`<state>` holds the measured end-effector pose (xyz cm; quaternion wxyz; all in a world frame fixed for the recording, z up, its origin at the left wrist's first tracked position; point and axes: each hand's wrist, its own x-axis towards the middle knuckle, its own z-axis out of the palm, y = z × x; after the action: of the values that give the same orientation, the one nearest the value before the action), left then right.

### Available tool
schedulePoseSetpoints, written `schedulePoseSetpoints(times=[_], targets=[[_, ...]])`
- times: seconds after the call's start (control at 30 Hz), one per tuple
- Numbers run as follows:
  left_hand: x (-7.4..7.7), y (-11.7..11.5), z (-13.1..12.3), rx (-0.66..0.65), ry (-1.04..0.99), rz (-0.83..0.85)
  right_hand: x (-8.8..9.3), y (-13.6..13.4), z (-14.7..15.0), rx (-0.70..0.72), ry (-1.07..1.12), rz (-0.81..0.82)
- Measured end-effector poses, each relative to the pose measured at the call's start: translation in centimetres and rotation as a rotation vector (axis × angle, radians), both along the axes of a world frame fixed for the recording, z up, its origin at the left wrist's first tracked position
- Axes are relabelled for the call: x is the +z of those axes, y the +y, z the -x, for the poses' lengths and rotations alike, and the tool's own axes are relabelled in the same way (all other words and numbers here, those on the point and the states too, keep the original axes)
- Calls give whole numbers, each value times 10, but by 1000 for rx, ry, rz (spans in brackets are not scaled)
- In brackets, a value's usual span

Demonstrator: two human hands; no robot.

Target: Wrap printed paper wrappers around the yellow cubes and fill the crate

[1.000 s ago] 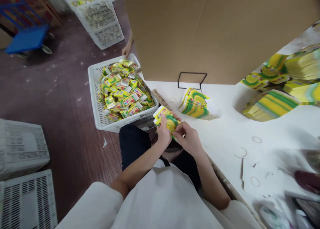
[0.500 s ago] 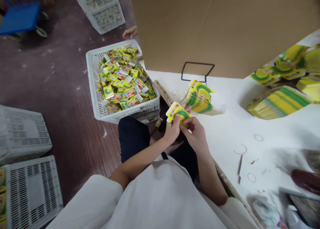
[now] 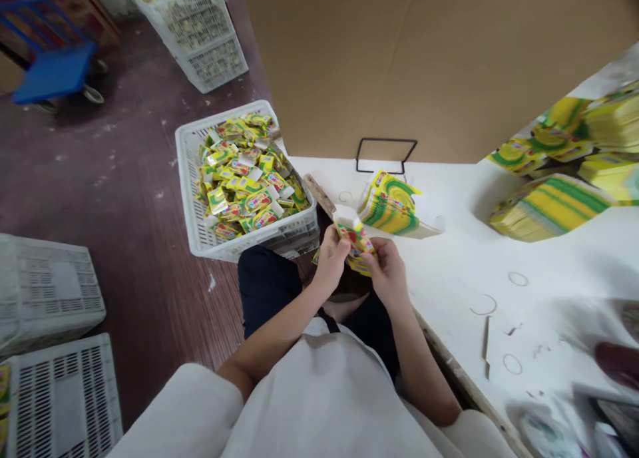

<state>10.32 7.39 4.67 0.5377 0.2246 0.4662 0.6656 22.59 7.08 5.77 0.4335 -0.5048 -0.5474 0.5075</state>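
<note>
Between my two hands, over my lap, is a small yellow, green and red printed carton [image 3: 355,237] with its white end flap pointing up and away. My left hand [image 3: 331,257] grips its left side, thumb on top. My right hand [image 3: 388,271] pinches the lower right edge of the same carton. Just beyond, on the white table [image 3: 449,271], stands a stack of flat yellow-green cartons [image 3: 392,202]. To the left of my hands a white plastic crate [image 3: 186,185] holds a heap of small folded cartons [image 3: 244,185].
A large cardboard sheet [image 3: 379,65] rises behind the table, near a black wire frame [image 3: 386,155]. More carton stacks [image 3: 549,208] lie at right, with rubber bands [image 3: 518,278] around. White crates [image 3: 54,285] and a blue trolley [image 3: 57,72] stand on the floor.
The carton was flat with its yellow-green face up; now it is turned and shows a red-printed side and a raised white flap. Both hands have shifted their grip. The view has tilted slightly.
</note>
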Motion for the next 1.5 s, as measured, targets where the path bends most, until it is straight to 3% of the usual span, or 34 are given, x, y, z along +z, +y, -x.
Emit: schedulePoseSetpoints(times=[0.13,0.2,0.33,0.4,0.47,0.53,0.63,0.7,0.8,0.87,1.0,1.13,1.2,1.27,1.37,1.5], targets=[[2,0,9,-10,126,-34,13,3,-7,4,-22,-15],[14,1,18,23,204,-74,21,6,-13,-42,-88,-120],[50,-2,48,64,508,-270,37,15,-27,-95,-444,-454],[62,-2,60,-96,748,-307,44,17,-28,41,-562,-573],[66,-2,65,-363,936,-269,47,16,-23,195,-589,-665],[61,-1,65,-556,1018,-179,47,12,-16,195,-559,-716],[49,-3,58,-552,1067,-95,40,9,-7,-92,-378,-621],[43,-7,51,-498,1088,-142,32,9,-4,-158,-153,-393],[40,-13,40,-531,1085,-281,22,11,2,64,137,21],[40,-16,36,-544,1085,-334,18,13,6,186,226,156],[37,-18,39,-503,1107,-307,19,14,8,216,223,60],[30,-13,43,-507,1072,-207,26,7,7,283,-59,-199],[28,-10,42,-443,1074,-219,28,3,8,286,-180,-299],[28,-8,40,-348,1139,-240,28,2,8,200,-202,-369],[32,-10,45,-313,1283,-184,24,6,4,100,-200,-398],[41,-10,61,-433,1349,-174,21,14,-9,278,-311,-355]])
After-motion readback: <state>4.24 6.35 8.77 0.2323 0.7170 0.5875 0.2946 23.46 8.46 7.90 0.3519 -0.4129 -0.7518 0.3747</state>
